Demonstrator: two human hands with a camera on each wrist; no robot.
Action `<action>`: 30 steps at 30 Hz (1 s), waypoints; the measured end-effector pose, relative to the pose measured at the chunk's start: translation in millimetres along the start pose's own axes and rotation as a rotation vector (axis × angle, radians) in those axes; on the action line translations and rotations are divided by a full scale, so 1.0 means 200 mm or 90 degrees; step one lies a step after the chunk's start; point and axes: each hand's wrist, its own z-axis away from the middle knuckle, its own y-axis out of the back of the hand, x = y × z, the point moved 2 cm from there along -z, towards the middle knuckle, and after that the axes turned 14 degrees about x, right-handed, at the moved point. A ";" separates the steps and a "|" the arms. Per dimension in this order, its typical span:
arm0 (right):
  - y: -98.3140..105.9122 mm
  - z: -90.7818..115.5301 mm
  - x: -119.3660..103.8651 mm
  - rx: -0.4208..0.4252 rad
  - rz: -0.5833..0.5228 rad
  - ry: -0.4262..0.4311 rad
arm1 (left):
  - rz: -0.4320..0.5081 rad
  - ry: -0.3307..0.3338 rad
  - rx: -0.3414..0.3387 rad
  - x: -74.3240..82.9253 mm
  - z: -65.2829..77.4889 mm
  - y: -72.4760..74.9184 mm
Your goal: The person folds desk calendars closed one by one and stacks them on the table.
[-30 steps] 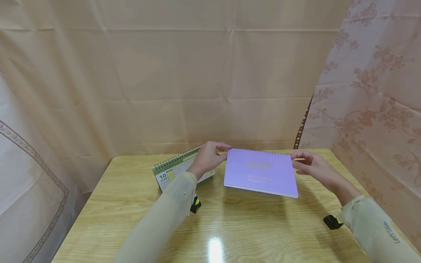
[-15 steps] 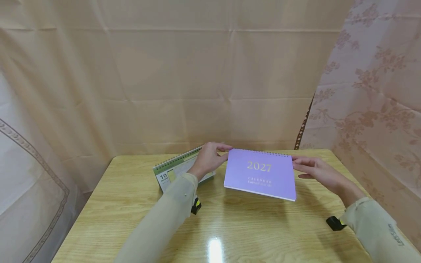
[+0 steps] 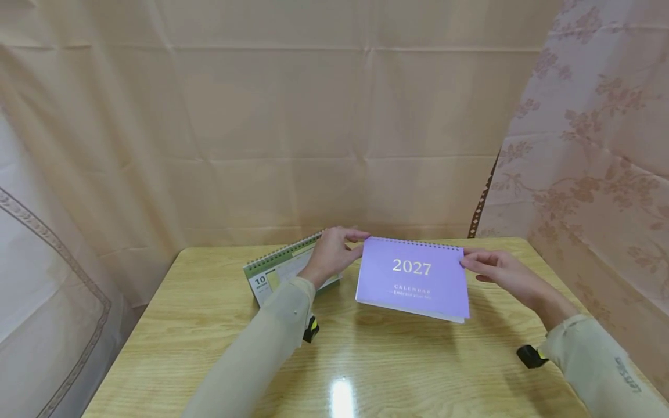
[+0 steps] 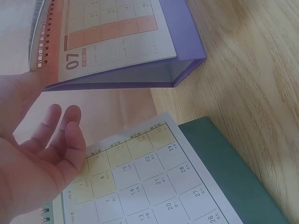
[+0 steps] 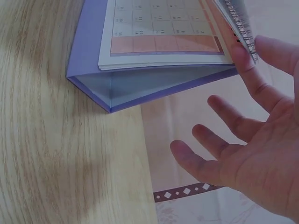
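A purple desk calendar [image 3: 413,278] marked 2027 stands on the table, its spiral binding along the top. My left hand [image 3: 331,254] pinches its upper left corner, and the other fingers hang loosely curled, as the left wrist view shows. At the upper right corner my right hand [image 3: 502,273] pinches the sheets by the rings between thumb and index finger, thumb on the cover. Its remaining fingers spread away from the calendar. In the wrist views, a page with an orange band [image 4: 112,39] marked 07 and the hollow folded stand [image 5: 154,84] show on the far side.
A green desk calendar [image 3: 261,281] showing month 10 stands at the left, partly hidden behind my left arm. The wooden table [image 3: 407,366] ends at a beige curtain [image 3: 272,145]; a floral cloth [image 3: 590,162] hangs at the right.
My right thumb has come onto the cover's upper right corner. White page edges now show below the cover's lower right edge. The left hand stays almost still.
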 end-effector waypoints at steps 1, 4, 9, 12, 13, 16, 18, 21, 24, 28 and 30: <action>0.00 0.00 0.00 0.003 0.007 0.002 | -0.001 0.000 0.001 0.00 0.00 0.00; -0.01 0.00 0.00 0.008 0.012 0.005 | -0.006 0.000 0.003 0.00 0.00 -0.01; -0.01 0.00 0.00 0.017 0.022 0.004 | -0.011 0.003 0.004 0.00 0.00 -0.01; -0.01 0.00 0.00 0.019 0.020 0.000 | -0.013 -0.001 0.006 0.00 0.00 -0.01; -0.01 0.00 0.00 0.019 0.018 -0.001 | -0.015 -0.008 0.007 0.00 0.00 -0.01; -0.01 0.00 0.00 0.016 0.013 -0.004 | -0.039 -0.038 0.007 0.01 0.00 -0.01; -0.01 0.00 -0.01 0.013 0.011 -0.009 | -0.061 -0.062 0.007 0.01 0.01 -0.01; -0.01 -0.01 -0.01 0.011 0.009 -0.016 | -0.084 -0.090 0.007 0.01 0.01 0.00; -0.01 -0.01 -0.01 0.012 0.007 -0.020 | -0.090 -0.095 0.002 0.01 0.01 0.00; -0.02 -0.02 0.00 0.009 0.002 -0.023 | -0.086 -0.066 -0.011 0.00 0.02 0.01; -0.02 -0.02 0.00 0.007 0.000 -0.025 | -0.073 -0.038 -0.020 0.00 0.03 0.01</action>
